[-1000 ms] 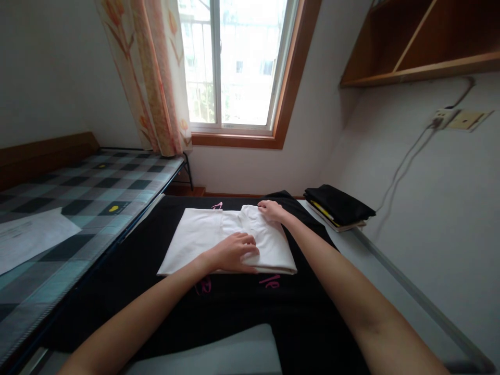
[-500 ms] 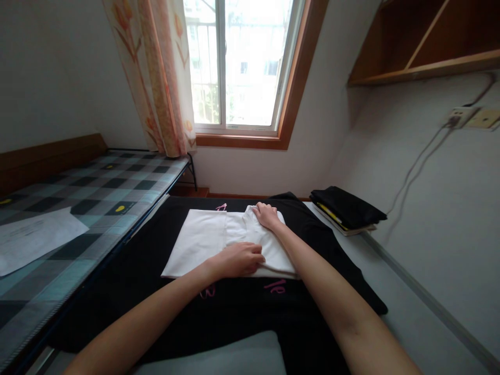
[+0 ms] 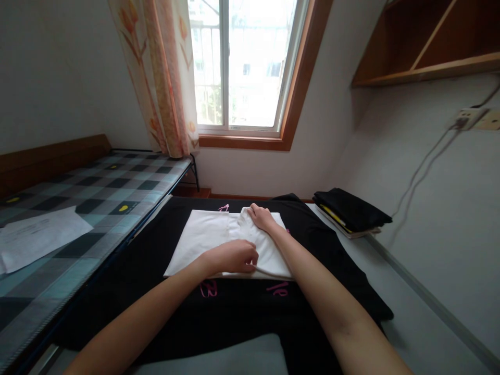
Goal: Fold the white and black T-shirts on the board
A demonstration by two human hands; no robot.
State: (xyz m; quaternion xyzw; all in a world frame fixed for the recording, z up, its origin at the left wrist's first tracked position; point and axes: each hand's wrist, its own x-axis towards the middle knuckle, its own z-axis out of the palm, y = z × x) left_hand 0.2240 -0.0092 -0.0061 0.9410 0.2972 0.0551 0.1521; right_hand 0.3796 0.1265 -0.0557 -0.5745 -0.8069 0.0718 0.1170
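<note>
A white shirt (image 3: 199,237) lies folded in a flat rectangle on black cloth (image 3: 250,317) with pink lettering. My left hand (image 3: 236,255) is closed on the near edge of the shirt's upper layer, which lifts a little under the fingers. At the far side my right hand (image 3: 261,216) grips the bunched top part of the shirt, fingers curled over the fabric. The undersides of both hands' fingers are hidden.
To the left stands a bed with a checked mattress (image 3: 148,185) and a sheet of paper (image 3: 47,234). A black folded bag or cloth (image 3: 351,208) rests on papers at the right. A grey padded edge (image 3: 234,359) shows in front, and a window (image 3: 250,67) behind.
Both hands have shifted slightly left, drawing the upper layer of the shirt with them. The near edge at my left hand has lifted a little. The view has turned slightly.
</note>
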